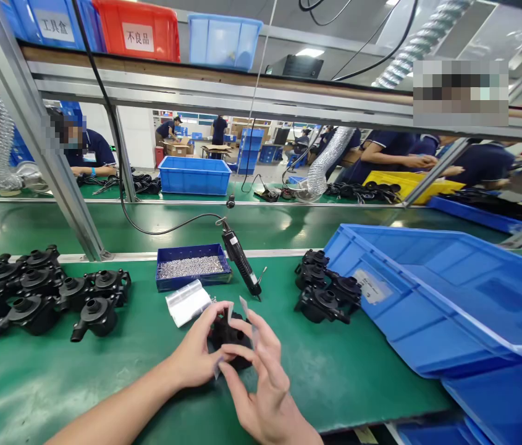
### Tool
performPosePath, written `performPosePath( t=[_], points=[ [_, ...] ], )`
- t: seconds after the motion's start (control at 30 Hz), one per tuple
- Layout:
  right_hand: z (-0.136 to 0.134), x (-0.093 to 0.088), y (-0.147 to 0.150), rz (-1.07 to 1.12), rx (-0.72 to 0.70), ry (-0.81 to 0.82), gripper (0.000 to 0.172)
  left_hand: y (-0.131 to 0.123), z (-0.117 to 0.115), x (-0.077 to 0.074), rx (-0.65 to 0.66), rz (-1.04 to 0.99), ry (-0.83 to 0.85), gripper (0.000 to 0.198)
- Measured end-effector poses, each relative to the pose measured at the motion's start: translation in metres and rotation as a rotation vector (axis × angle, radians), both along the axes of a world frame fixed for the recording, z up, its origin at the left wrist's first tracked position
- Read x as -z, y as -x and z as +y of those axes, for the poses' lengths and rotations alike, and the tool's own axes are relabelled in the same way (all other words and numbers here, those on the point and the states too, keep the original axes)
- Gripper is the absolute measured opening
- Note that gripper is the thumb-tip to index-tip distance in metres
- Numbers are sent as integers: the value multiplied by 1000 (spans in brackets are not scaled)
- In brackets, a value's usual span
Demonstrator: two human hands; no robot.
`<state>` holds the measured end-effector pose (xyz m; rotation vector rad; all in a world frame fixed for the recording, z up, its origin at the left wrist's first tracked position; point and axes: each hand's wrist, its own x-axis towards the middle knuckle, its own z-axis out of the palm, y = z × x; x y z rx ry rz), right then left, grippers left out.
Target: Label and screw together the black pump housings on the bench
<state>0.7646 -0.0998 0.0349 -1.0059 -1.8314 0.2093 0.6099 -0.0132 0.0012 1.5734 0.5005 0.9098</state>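
Note:
My left hand [196,349] is closed around the left side of a black pump housing [235,337], low over the green bench. My right hand [267,377] reaches over the housing from the right, thumb and forefinger tips brought together at its near edge. Whatever lies between those tips is too small to make out. Pieces of clear film or tape stick out at several fingertips. Fingers hide much of the housing. Just beyond, a white roll or packet [189,303] lies beside a blue tray [193,281] of small metal screws. A black electric screwdriver [241,256] hangs tilted, bit down.
Rows of black housings [33,290] stand at left, and several more [323,287] at right. A large blue bin [409,296] fills the right side. A metal frame post [52,130] and a cable [119,154] rise at left. People work beyond.

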Motion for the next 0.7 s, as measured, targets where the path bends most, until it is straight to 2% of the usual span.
performPosePath(
  t=[0.07, 0.17, 0.27, 0.33, 0.47, 0.57, 0.7],
  points=[
    [0, 3, 3, 28, -33, 16, 103, 0, 0, 1, 8, 0, -10, 64],
    [-1, 0, 10, 268, -65, 94, 98, 0, 2, 4, 24, 11, 25, 64],
    [-1, -13, 5, 580, -79, 240, 92, 3, 9, 7, 52, 8, 97, 66],
    [2, -22, -5, 696, -22, 295, 91, 7, 16, 8, 119, 4, 155, 70],
    [11, -26, -29, 635, 64, 385, 86, 14, 26, 9, 237, 5, 211, 76],
    [13, -18, -34, 576, 33, 488, 84, 14, 26, 9, 227, 6, 193, 74],
    [12, -12, -29, 555, 11, 535, 84, 12, 25, 9, 221, 24, 189, 73]
  ],
)
